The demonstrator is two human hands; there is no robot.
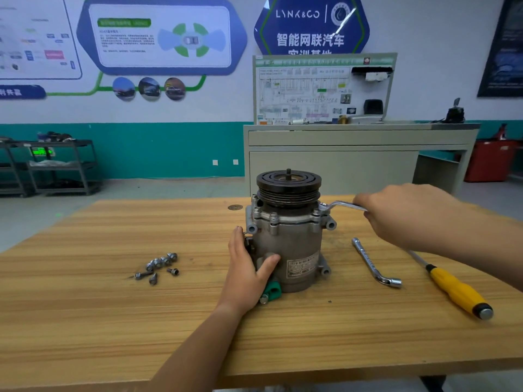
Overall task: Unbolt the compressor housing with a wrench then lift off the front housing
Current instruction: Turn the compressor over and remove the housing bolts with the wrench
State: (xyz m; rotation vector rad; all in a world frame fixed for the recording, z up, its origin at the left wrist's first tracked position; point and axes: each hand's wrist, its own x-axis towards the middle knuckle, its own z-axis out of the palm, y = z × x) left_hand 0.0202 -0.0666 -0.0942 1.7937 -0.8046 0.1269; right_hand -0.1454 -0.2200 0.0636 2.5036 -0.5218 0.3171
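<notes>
Upright on the worktop (pixel 113 321), nearer to its far edge than to the near one: the compressor (pixel 294 250), pulley (pixel 288 183) on top. Left hand (pixel 246 267) wrapped on the lower left side of the body, thumb across the front, steadying it. Right hand (pixel 396 213) closed around the handle of the wrench (pixel 343 205), level with the front housing (pixel 285 217). Long axis of the wrench about horizontal, running from the right flange toward the right edge; head at a bolt there, seating hidden. Probably mid-loosening, with several flange bolts in place. Loose bolts (pixel 158 265) toward the left edge; second wrench (pixel 373 264) and screwdriver (pixel 458 290) toward the right.
</notes>
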